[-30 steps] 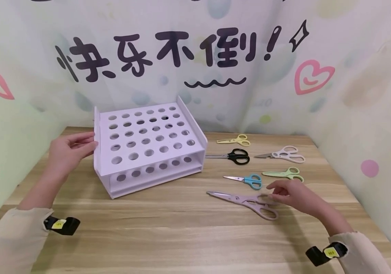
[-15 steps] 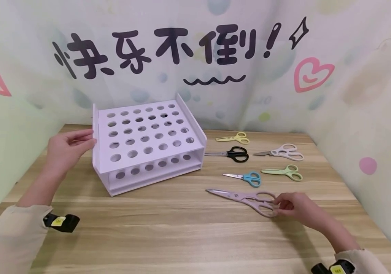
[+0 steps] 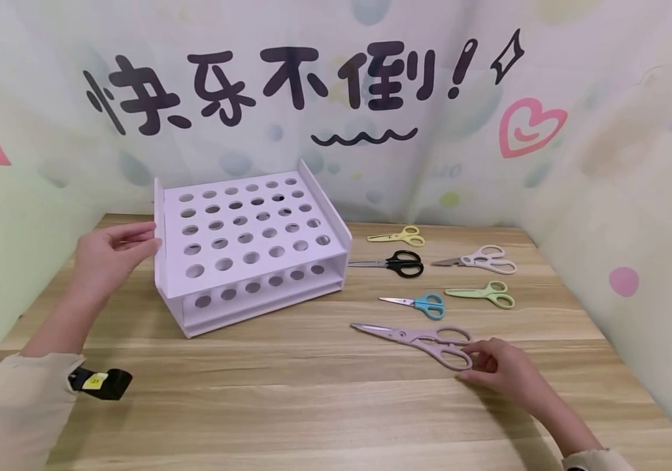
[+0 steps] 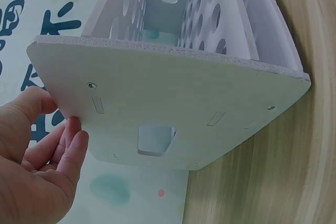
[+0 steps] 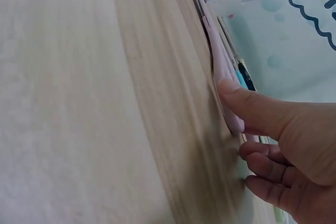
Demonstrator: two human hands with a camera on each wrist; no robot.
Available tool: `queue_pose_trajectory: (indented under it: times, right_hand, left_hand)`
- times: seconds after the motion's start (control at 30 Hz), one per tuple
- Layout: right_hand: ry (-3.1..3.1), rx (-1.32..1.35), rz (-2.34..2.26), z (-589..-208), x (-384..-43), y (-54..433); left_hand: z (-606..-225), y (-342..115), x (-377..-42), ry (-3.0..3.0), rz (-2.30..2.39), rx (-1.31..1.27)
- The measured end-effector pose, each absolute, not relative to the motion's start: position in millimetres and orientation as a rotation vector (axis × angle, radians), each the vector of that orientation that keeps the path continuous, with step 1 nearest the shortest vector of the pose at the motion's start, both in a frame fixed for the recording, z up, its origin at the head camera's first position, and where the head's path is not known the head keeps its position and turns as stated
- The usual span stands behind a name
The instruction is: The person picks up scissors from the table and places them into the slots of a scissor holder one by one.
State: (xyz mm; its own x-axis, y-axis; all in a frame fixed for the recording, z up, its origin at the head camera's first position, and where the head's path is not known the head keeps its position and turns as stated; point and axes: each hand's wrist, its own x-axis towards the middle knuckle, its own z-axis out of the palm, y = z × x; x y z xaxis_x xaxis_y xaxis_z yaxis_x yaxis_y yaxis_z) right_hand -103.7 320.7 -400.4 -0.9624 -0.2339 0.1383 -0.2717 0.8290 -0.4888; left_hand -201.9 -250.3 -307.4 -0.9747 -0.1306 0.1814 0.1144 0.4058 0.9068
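Pale pink kitchen scissors (image 3: 409, 335) lie nearest the front in the head view, blades toward the left. My right hand (image 3: 503, 373) pinches the end of their handle loops between thumb and fingers. The right wrist view has the thumb (image 5: 252, 106) against the pink handle (image 5: 223, 64), close over the tabletop, with the other fingers curled below it. A white rack (image 3: 253, 222) with rows of round holes stands on the left. My left hand (image 3: 106, 258) touches its left side panel with extended fingertips; in the left wrist view they meet the panel (image 4: 173, 87) near its edge.
Several other scissors lie to the right of the rack: yellow (image 3: 396, 236), black-handled (image 3: 403, 263), white (image 3: 489, 260), green (image 3: 480, 294) and blue-handled (image 3: 427, 305). The black pair's blades reach the rack's side. A printed curtain (image 3: 289, 144) closes off the table's back.
My right hand has come down toward the front and taken hold of the pink scissors' handles. The scissors lie as before. My left hand has stayed at the rack; the view has shifted slightly.
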Motion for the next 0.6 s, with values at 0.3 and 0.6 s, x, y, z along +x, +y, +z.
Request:
queue_pose_trajectory:
  times: [0.3, 0.6]
  right_hand:
    - [-2.845, 0.440, 0.757, -408.3, -105.8, 316.3]
    - [-2.889, 0.409, 0.786, -406.9, -108.8, 314.8]
  left_hand:
    - [-305.9, -249.9, -202.2, -2.477, -1.575, 0.036]
    - [-307.0, -250.4, -202.3, -2.457, -1.592, 0.044]
